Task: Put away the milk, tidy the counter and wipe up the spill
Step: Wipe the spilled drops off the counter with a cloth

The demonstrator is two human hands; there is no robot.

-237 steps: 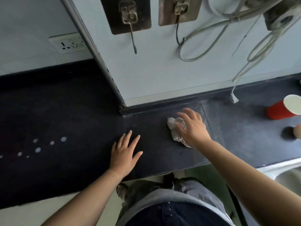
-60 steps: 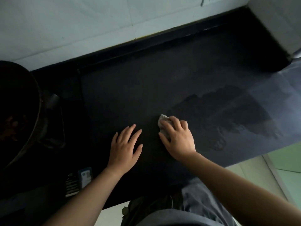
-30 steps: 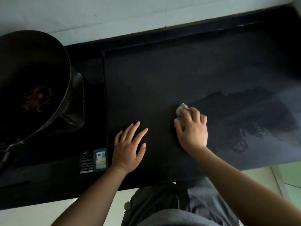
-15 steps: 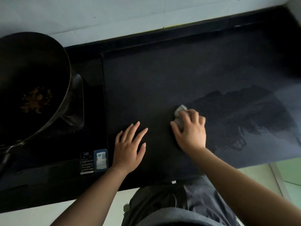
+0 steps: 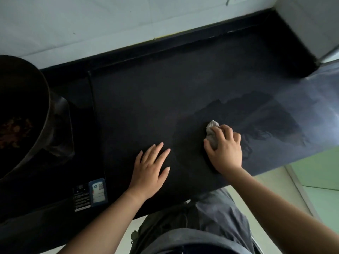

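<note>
My right hand (image 5: 224, 148) grips a crumpled grey cloth (image 5: 211, 132) and presses it on the dark counter (image 5: 156, 99), at the left edge of a wet smeared patch (image 5: 256, 116). Most of the cloth is hidden under my fingers. My left hand (image 5: 151, 168) lies flat on the counter with its fingers spread, a short way left of the right hand. No milk is in view.
A dark wok (image 5: 20, 114) with food scraps stands on a black cooktop (image 5: 82, 180) at the left. A white tiled wall (image 5: 110, 21) runs along the back. A grey cabinet side (image 5: 311, 24) stands at the far right. Floor (image 5: 311, 180) shows beyond the counter's near edge.
Since half a second ago my right hand has moved the cloth slightly right into the wet patch. The left hand has stayed flat. Earlier I was wiping further right along the counter.
</note>
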